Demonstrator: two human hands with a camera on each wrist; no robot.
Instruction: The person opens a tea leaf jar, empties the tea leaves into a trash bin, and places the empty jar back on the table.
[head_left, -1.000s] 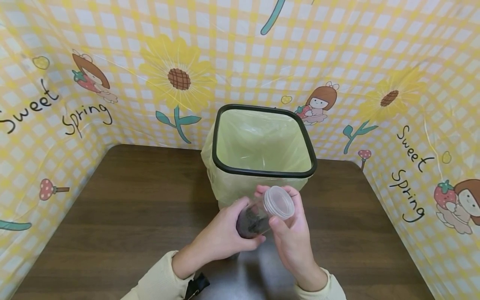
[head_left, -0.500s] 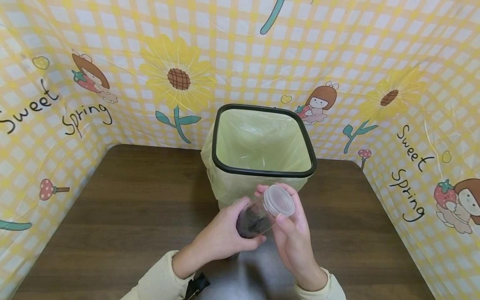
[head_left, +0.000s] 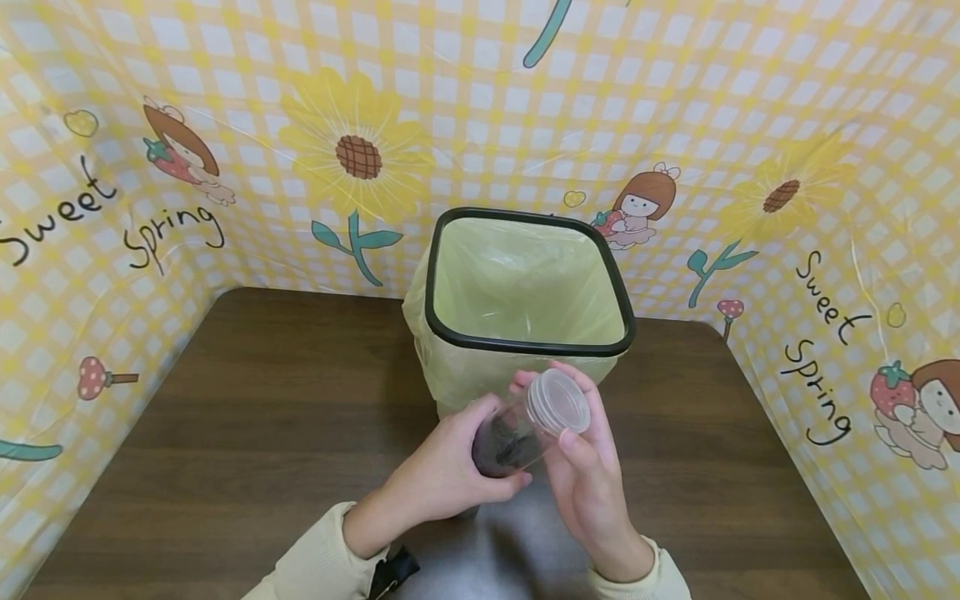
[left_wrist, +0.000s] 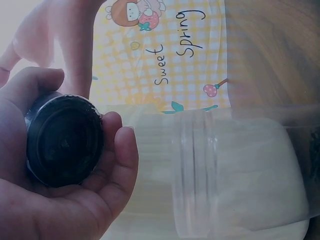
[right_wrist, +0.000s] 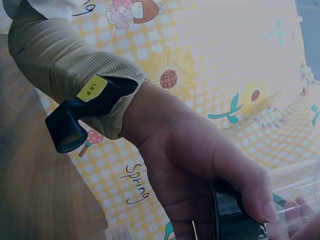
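Note:
A clear jar, its lower part dark inside, is tilted in front of the bin. My left hand grips it round its lower end. In the left wrist view, its dark round base faces the camera, with fingers curled about it. The right hand holds the ridged, translucent screw lid at the jar's upper end, thumb at the near edge and fingers behind. A second clear lidded jar stands below the hands with dark bits near its bottom; the left hand mostly hides it in the head view.
A square bin with a black rim and pale yellow-green liner stands on the brown wooden table, just beyond the hands. Yellow checked cloth encloses the back and both sides. The left wrist carries a black camera mount.
The right thumb and fingers have shifted slightly round the lid, the thumb moving right and the fingers upward. The left hand and the jar have stayed nearly still.

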